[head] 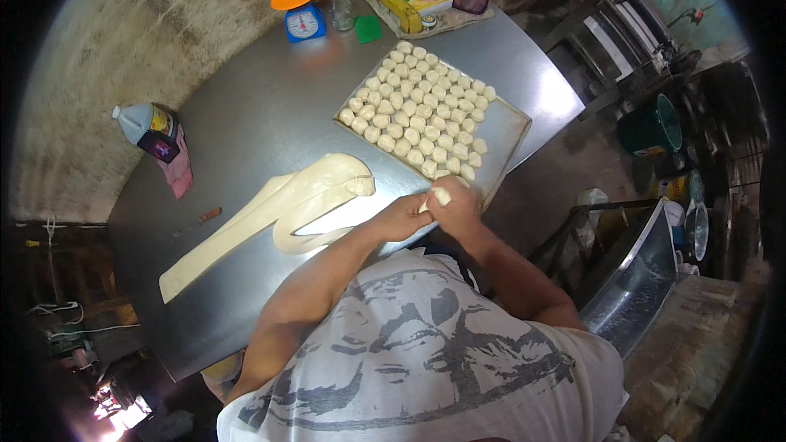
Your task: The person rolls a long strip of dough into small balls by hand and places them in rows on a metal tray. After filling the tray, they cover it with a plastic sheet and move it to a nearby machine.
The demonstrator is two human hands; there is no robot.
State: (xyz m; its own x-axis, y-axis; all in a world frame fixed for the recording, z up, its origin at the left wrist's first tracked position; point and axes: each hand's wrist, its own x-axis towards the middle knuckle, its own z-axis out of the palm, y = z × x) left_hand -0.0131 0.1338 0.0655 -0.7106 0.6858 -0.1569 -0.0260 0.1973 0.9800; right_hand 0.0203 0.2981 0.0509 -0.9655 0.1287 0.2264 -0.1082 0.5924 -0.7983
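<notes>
Both of my hands meet at the near edge of a metal baking tray [502, 135]. My right hand [462, 207] is closed around a small lump of pale dough [441, 196], which bulges out by the thumb. From the other side, my left hand [398, 219] grips dough right against it; the fingers partly hide how much each hand holds. Rows of round dough pieces [424, 110] cover most of the tray, with bare metal along its right side. To the left of my hands, a long folded strip of dough [245, 215] lies across the steel table [245, 110].
At the table's back stand a blue kitchen scale [305, 23] with an orange pan, a clear bottle [341, 9] and a green scraper [368, 29]. A jug [144, 124] and pink cloth [178, 172] sit left. A metal trough [635, 288] and green bucket [651, 126] stand right.
</notes>
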